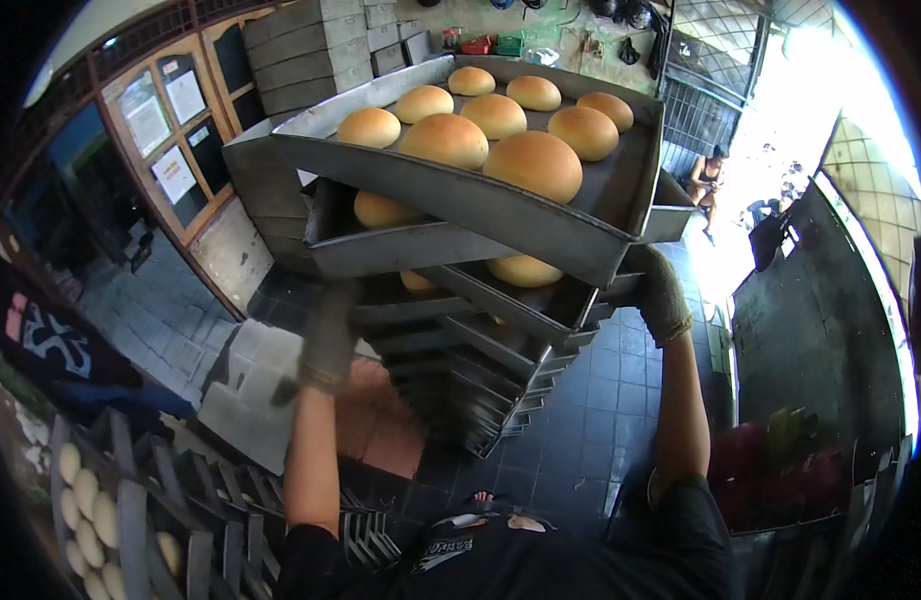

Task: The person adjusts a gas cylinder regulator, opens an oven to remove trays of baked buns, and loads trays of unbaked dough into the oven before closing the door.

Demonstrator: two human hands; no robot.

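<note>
A tall stack of metal baking trays stands in front of me, the trays set crosswise at differing angles. The top baking tray [460, 195] carries several golden-brown buns [532, 166]. More buns [523, 270] show in the trays below. My right hand [663, 298], in a worn work glove, is closed at the right front corner near the top tray; its fingertips are partly hidden behind the metal. On the left, my gloved left hand [328, 338] is beside the stack, below the second tray [410, 248]. Motion blurs its fingers, so its grip is unclear.
Pale dough pieces [85, 510] lie in racked trays at the lower left. Stacked grey tins [305, 60] stand behind, beside a wooden door [170, 130]. A person [706, 185] sits near the bright opening. Dark tiles [620, 390] cover the floor.
</note>
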